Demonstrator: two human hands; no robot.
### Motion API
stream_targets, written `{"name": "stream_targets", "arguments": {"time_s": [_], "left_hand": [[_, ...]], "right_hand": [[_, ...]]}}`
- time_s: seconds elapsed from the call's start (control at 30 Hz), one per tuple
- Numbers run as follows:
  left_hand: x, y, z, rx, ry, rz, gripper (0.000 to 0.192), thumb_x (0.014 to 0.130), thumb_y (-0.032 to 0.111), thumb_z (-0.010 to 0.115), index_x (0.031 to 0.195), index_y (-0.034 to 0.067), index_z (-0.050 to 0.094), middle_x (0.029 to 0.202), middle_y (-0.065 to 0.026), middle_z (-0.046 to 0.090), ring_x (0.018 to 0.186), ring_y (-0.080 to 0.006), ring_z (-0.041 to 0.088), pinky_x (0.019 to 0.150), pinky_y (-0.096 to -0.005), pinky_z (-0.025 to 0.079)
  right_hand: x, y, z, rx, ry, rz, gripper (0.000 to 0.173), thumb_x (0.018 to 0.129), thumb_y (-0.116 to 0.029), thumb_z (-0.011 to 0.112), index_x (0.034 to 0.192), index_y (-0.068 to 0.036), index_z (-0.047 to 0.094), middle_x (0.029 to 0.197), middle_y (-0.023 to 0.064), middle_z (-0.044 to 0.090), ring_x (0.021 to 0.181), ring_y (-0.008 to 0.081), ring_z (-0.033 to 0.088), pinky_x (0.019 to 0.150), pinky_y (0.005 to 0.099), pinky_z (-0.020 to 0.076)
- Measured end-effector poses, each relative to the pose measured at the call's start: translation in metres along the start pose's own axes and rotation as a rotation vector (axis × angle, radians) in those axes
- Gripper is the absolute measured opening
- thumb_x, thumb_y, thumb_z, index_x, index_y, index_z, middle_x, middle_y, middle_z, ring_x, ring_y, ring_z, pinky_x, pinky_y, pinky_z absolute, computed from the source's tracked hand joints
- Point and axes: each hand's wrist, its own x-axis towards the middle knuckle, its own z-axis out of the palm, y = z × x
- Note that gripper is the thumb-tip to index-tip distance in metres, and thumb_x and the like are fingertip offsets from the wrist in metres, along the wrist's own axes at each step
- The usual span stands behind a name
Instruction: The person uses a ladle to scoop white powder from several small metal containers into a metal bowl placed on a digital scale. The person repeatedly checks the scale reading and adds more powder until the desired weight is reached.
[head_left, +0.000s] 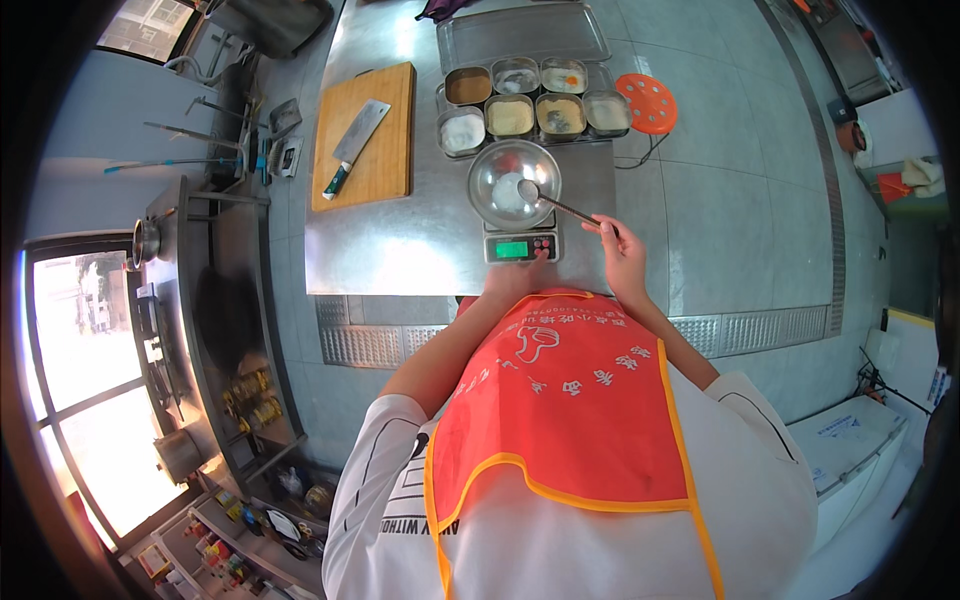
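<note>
A steel mixing bowl (484, 196) with some white powder (508, 193) in it stands on a digital kitchen scale (491, 250) near the table's front edge. My right hand (624, 259) grips the handle of a metal spoon (529, 191), whose head is over the bowl's inside. With a finger at the scale's red buttons, my left hand (519, 276) rests in front of it and holds nothing. Behind the bowl, several square steel containers (510, 116) hold white, tan and brown powders.
To the left lies a wooden cutting board (390, 142) with a cleaver (363, 135) on it. A steel tray or lid (521, 34) lies behind the containers on the steel table (360, 255). An orange stool (646, 103) stands beyond the table's right edge.
</note>
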Motion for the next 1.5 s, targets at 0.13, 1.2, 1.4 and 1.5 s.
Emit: {"name": "stream_targets", "arguments": {"time_s": [0.13,1.2,1.4,1.5], "left_hand": [[-0.014,-0.002,-0.012,-0.162,-0.024,-0.022,0.068,0.09,0.043,0.055,0.15,0.033,0.025,0.097,-0.0165,0.07,0.09,-0.0334,0.068,0.074,-0.0451,0.054],[-0.114,-0.068,0.044,-1.234,0.429,-0.432,0.024,0.094,0.016,0.056,0.109,-0.001,0.065,0.073,-0.0066,0.066,0.061,-0.0113,0.06,0.057,-0.0269,0.048],[-0.13,-0.073,0.044,-1.285,0.423,-0.485,0.025,0.094,0.017,0.056,0.11,0.0,0.065,0.074,-0.0071,0.067,0.062,-0.0118,0.06,0.058,-0.0277,0.049],[-0.138,-0.073,0.045,-1.296,0.436,-0.53,0.024,0.094,0.017,0.056,0.11,0.001,0.065,0.074,-0.0069,0.067,0.062,-0.0119,0.061,0.058,-0.0276,0.049]], "right_hand": [[0.0,0.0,0.001,-0.006,0.007,0.012,0.027,0.101,-0.022,0.05,0.113,-0.001,0.064,0.099,0.0064,0.073,0.055,-0.0009,0.032,0.05,0.0183,0.0297],[0.12,-0.023,0.054,-0.075,-0.077,-0.149,0.032,0.101,-0.027,0.048,0.11,-0.001,0.065,0.096,0.007,0.074,0.085,0.0095,0.065,0.075,0.0246,0.0455],[0.196,-0.006,0.116,-0.4,-0.245,-0.337,0.023,0.092,-0.022,0.06,0.102,-0.004,0.07,0.089,0.0147,0.071,0.079,0.0292,0.068,0.07,0.0354,0.0513],[0.208,0.0,0.136,-0.565,-0.261,-0.464,0.021,0.092,-0.022,0.06,0.1,-0.006,0.071,0.086,0.016,0.069,0.078,0.0338,0.066,0.07,0.04,0.0511]]}}
